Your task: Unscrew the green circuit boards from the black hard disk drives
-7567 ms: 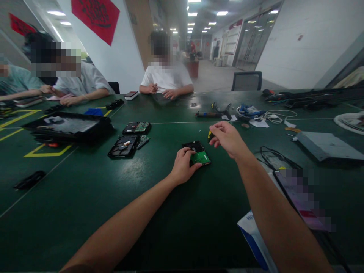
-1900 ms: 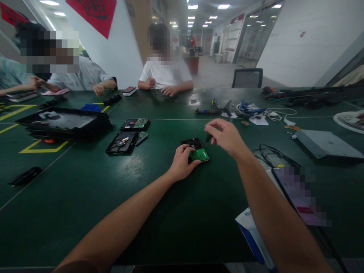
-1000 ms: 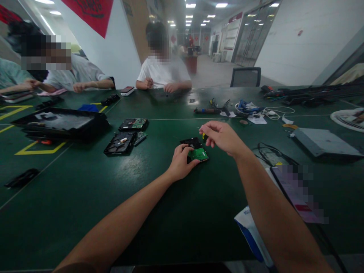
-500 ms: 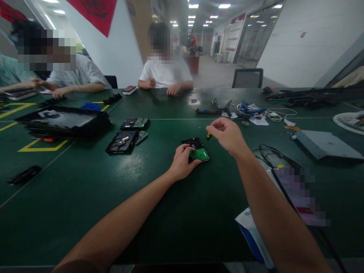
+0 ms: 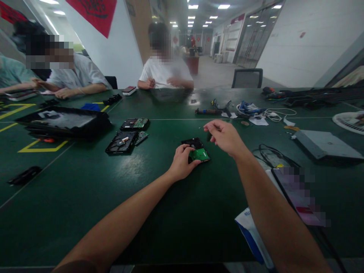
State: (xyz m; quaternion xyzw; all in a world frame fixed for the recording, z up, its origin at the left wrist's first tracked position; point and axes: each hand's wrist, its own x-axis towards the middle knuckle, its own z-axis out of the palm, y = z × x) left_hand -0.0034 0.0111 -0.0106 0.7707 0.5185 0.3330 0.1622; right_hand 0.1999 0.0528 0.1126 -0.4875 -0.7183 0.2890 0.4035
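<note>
Bench [image 5: 159, 212], one, green top, crossed by thin pale seams. Hard drive [image 5: 200, 154], one, black body with green circuit board facing up, lying flat about midway between the near and far edges of the bench. Left hand [image 5: 182, 163]: grasping the hard drive, thumb along its near side, fingers over its left side. Right hand [image 5: 223, 137]: fingers pinched together around a small dark object [image 5: 209, 136], mostly hidden by the grip, just beyond and to the right of the hard drive; whether it touches anything else cannot be told. To the left of the hard drive, well apart: second drive [image 5: 135, 123], board visible; nearer the near edge, open black casing [image 5: 121, 143] with a small pale piece in it, and loose circuit board [image 5: 141, 138] just beside its right side. Toward the left edge: black tray [image 5: 68, 121], contents indistinct, over yellow tape [image 5: 42, 150]; closer to the near edge, narrow black part [image 5: 24, 176]. Toward the right edge: grey metal box [image 5: 327, 144]. By the right forearm: black cable [image 5: 273, 153] and white-and-blue packet [image 5: 250, 232], the latter near the near edge. At the far edge: seated person [image 5: 167, 74], white shirt.
</note>
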